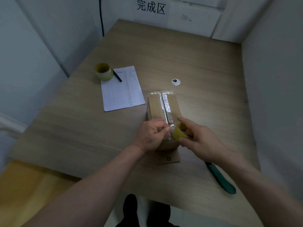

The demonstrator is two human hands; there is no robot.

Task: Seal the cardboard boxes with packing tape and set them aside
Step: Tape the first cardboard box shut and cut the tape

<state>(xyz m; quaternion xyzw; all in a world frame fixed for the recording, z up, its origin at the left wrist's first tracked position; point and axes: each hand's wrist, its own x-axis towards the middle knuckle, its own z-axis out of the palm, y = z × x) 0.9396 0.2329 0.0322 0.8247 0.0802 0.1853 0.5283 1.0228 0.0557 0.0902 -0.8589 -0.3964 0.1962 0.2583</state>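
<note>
A small cardboard box [161,105] stands on the wooden table [205,66], with clear tape running along its top seam. Over the box's near edge, my right hand [199,140] grips a yellowish roll of packing tape [179,133]. My left hand [151,133] pinches the tape strip where it leaves the roll, against the box's near top edge. The near part of the box top is hidden under both hands. A flat piece of cardboard [167,158] with printing shows under the box at the near side.
A second roll of tape [104,71] and a black pen [117,75] lie at the top of a printed sheet [122,89] to the left. A green-handled cutter [221,179] lies at the near right. A round cable grommet [175,82] sits behind the box. Walls close in the table.
</note>
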